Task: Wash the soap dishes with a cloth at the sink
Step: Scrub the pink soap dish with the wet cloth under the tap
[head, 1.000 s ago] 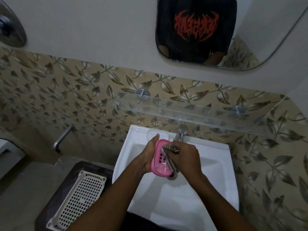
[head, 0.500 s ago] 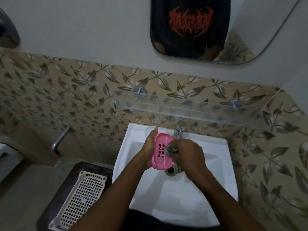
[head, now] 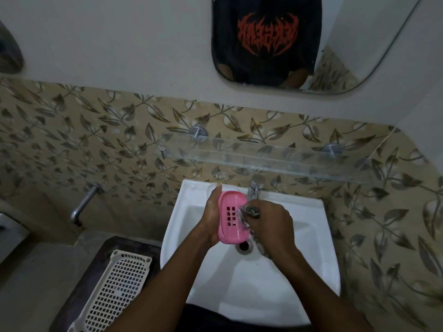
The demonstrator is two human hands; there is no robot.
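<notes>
A pink soap dish (head: 231, 218) with a grid of drain slots is held on edge over the white sink (head: 302, 264). My left hand (head: 211, 214) grips it from the left, thumb up along its top edge. My right hand (head: 269, 226) is closed on a grey patterned cloth (head: 247, 213), pressed against the dish's right inner side. A tail of the cloth hangs below my right hand beside the drain (head: 244, 246). The chrome tap (head: 254, 190) stands just behind the dish.
A white perforated plastic basket (head: 115, 291) lies on a dark surface left of the sink. A glass shelf (head: 263, 156) juts from the leaf-patterned tiles above the tap. A metal wall spout (head: 82, 204) sticks out at left. A mirror (head: 299, 44) hangs above.
The dish has been raised and turned more upright, so the drain shows below it. My right hand with the cloth has shifted from the dish's middle to its right side.
</notes>
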